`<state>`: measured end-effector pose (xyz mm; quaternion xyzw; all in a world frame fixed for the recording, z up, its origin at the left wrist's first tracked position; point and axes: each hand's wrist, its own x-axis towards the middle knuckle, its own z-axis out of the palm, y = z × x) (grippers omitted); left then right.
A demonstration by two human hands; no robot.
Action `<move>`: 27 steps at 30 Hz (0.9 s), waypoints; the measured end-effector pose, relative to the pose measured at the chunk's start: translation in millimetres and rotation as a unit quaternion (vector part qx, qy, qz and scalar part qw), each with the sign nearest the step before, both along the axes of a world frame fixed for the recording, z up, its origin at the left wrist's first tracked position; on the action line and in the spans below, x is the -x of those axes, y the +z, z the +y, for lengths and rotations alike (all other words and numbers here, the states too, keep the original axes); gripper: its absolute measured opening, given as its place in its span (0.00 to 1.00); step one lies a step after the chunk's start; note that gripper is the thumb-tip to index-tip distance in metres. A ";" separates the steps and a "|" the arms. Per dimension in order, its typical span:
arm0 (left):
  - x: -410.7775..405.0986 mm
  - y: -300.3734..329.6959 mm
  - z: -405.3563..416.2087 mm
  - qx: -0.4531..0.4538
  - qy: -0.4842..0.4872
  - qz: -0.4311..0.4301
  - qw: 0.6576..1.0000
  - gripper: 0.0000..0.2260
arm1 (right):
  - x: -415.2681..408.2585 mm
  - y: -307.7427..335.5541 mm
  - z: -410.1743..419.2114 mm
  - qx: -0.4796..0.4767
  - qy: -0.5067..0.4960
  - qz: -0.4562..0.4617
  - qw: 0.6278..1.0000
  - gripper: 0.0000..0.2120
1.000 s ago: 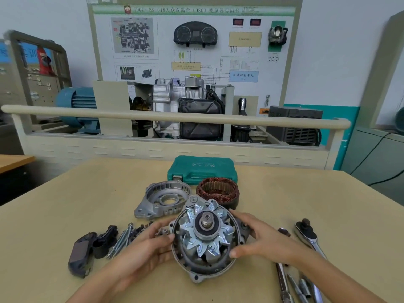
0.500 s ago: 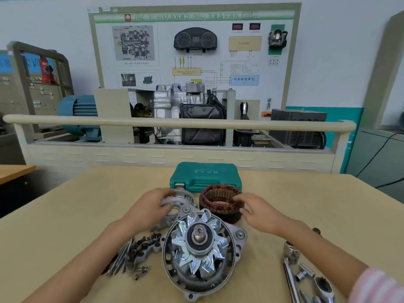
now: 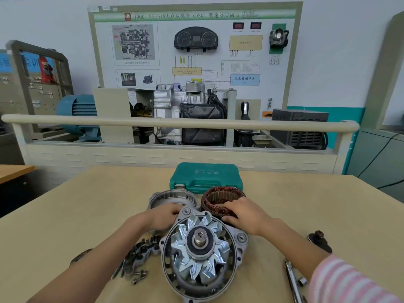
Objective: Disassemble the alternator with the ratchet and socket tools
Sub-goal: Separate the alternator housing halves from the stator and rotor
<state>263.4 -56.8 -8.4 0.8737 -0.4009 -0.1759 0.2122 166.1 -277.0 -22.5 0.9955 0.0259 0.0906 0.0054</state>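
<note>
Reaching past the front housing and rotor [image 3: 200,248], the person has both hands on parts sitting further back on the worktop [image 3: 65,215]. The left hand [image 3: 162,217] rests on the rear end cover [image 3: 172,199], fingers curved over its near rim, though whether it's a real grip or only a touch is hard to tell since the rotor housing blocks the fingertips. The right hand [image 3: 242,213] is wrapped over the near edge of the copper stator [image 3: 223,199], fingers on the rim and thumb down the outside, so that one looks like a proper hold.

Step-wise, the alternator looks mostly apart already: stator and end cover are off, and the rectifier bits and bolts [image 3: 140,259] are piled just left of the housing. This seems like sorting or setting out the removed pieces rather than wrenching. The ratchet [image 3: 291,278] lies untouched at the lower right, with the green socket case [image 3: 205,177] shut behind.

The next move probably calls for shifting those two parts aside, then dealing with the rotor that sits in its housing, with the shaft end pointing up.
</note>
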 end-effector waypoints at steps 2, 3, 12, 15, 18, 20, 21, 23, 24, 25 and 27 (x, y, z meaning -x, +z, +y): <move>2.0 -0.8 3.2 0.006 -0.002 0.016 1.000 0.14 | 6.8 0.5 -1.4 -0.008 0.000 -0.003 1.000 0.19; 1.9 -1.4 4.7 0.009 -0.004 0.017 1.000 0.13 | 10.8 0.0 -2.1 -0.005 0.000 -0.004 1.000 0.19; -2.2 2.8 6.0 0.008 -0.043 0.019 0.999 0.11 | 37.2 -3.4 -4.4 -0.006 -0.030 -0.024 0.999 0.17; -1.9 2.0 3.2 0.016 -0.047 0.030 0.998 0.13 | 41.9 -3.2 -3.4 -0.029 -0.021 -0.031 0.999 0.16; -3.7 1.3 1.2 0.022 -0.047 0.044 0.998 0.16 | 45.0 -2.9 -1.5 -0.059 -0.013 -0.024 0.998 0.15; -4.8 0.4 1.3 0.017 -0.050 0.044 0.998 0.18 | 45.2 -0.8 -1.3 -0.045 -0.014 -0.014 0.999 0.16; -5.9 -0.7 1.6 0.019 -0.050 0.043 0.998 0.19 | 44.5 0.3 -1.9 -0.027 -0.014 -0.010 0.999 0.17; -7.3 -1.4 2.2 0.028 -0.045 0.033 0.998 0.17 | 43.6 0.5 -3.3 0.003 -0.015 -0.006 1.000 0.19; -9.0 -3.8 4.1 0.035 -0.045 0.008 0.998 0.13 | 44.7 0.4 -2.9 0.014 -0.013 -0.004 1.000 0.19; -9.9 -5.5 7.1 0.044 -0.058 -0.035 0.997 0.09 | 45.7 0.0 -3.1 0.018 -0.006 -0.008 1.000 0.19; -13.0 -7.9 13.6 0.045 -0.055 -0.073 0.995 0.10 | 48.9 -2.5 -4.7 -0.031 0.012 -0.023 0.999 0.19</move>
